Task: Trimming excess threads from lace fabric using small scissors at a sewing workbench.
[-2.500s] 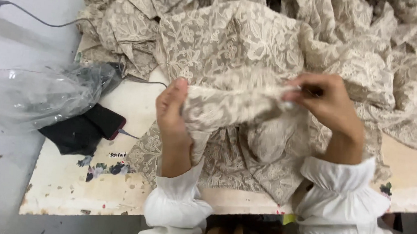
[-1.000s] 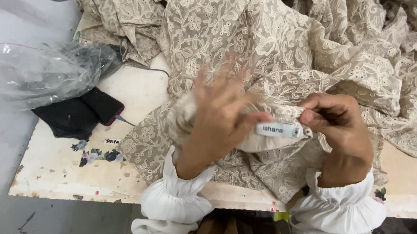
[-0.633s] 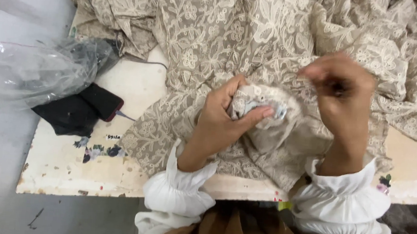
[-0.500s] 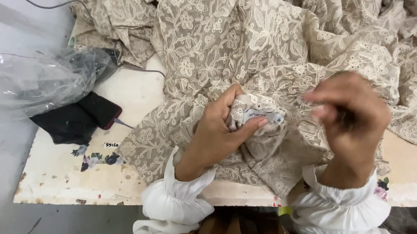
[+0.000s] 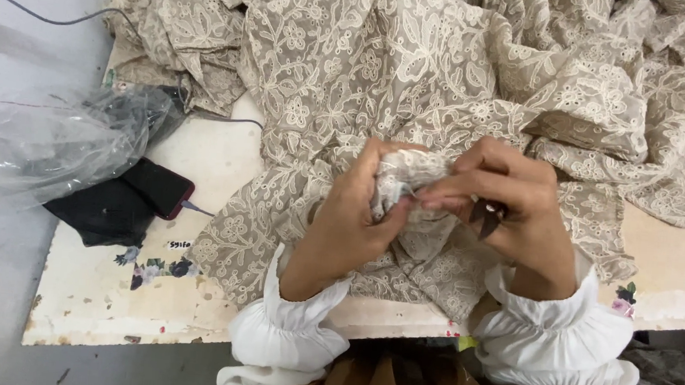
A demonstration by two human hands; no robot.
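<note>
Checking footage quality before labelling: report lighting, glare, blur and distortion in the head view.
Head view: even, soft light with faint shadows; mild glare on the clear plastic bag; left hand, right hand and lace fabric are sharp, with no motion blur; the table edge bows slightly, suggesting wide-angle distortion.

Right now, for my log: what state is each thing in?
Left hand: closed on the bunched lace fabric.
Right hand: pinching the same bunch, a small dark tool in its fingers.
Phone: cable plugged in.
Plastic bag: crumpled.

Worn table (image 5: 189, 318): lace fabric (image 5: 446, 87), phone (image 5: 158, 188)
</note>
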